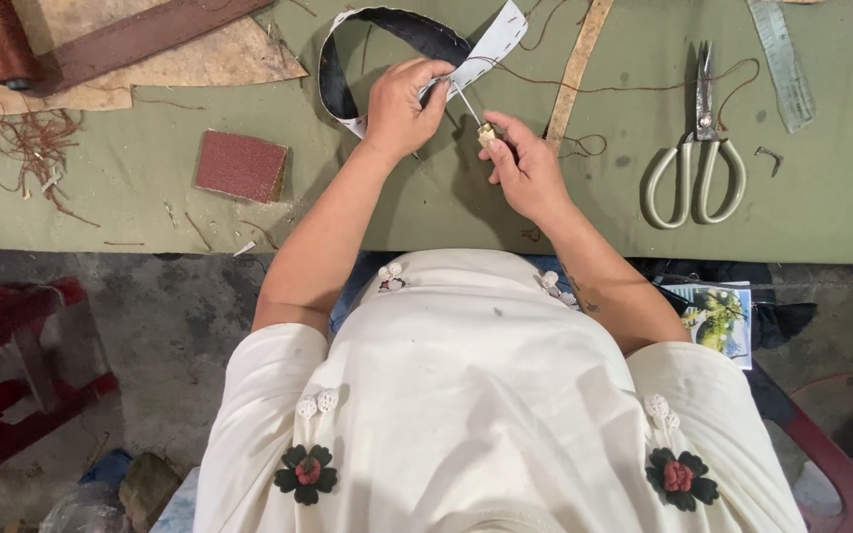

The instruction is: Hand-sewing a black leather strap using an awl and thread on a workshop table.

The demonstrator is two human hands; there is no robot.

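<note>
At the green-covered table (150, 188), your left hand (402, 107) pinches shut on the curved strap (387, 25), white outside and dark inside, with reddish stitching along its edge. Your right hand (525, 168) closes its grip on a pale-handled awl (476, 116), its metal point touching the strap by your left fingers. Scissors (698, 158) lie to the right, a red sanding block (241, 165) to the left. Below, a bare concrete floor (180, 326).
</note>
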